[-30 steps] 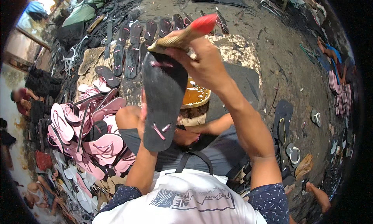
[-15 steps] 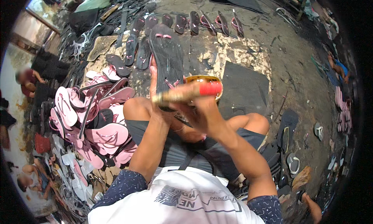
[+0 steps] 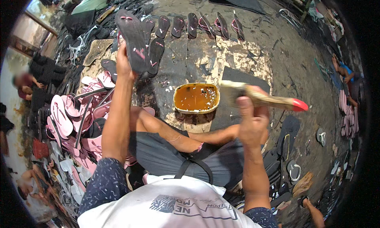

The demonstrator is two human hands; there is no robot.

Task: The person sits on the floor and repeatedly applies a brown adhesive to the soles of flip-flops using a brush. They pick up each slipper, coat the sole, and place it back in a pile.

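Note:
My left hand [image 3: 123, 63] is stretched forward and grips a black sandal sole [image 3: 131, 38] with pink marks, holding it out over the row of dark soles [image 3: 186, 25] laid on the ground. My right hand [image 3: 250, 119] holds a wide paintbrush [image 3: 259, 98] with a wooden handle and a red tip, its bristles just right of a square tub of brown glue [image 3: 196, 97]. The tub sits on the ground in front of my crossed legs.
A heap of pink soles and straps [image 3: 67, 121] lies at my left. A dark mat [image 3: 245, 75] lies right of the tub. More soles and straps litter the right side [image 3: 293, 170]. Other people sit at the far left [image 3: 23, 83] and far right [image 3: 342, 69].
My left hand has carried the black sole from in front of my chest forward and left toward the row of soles. My right hand with the brush has moved to the right of the glue tub.

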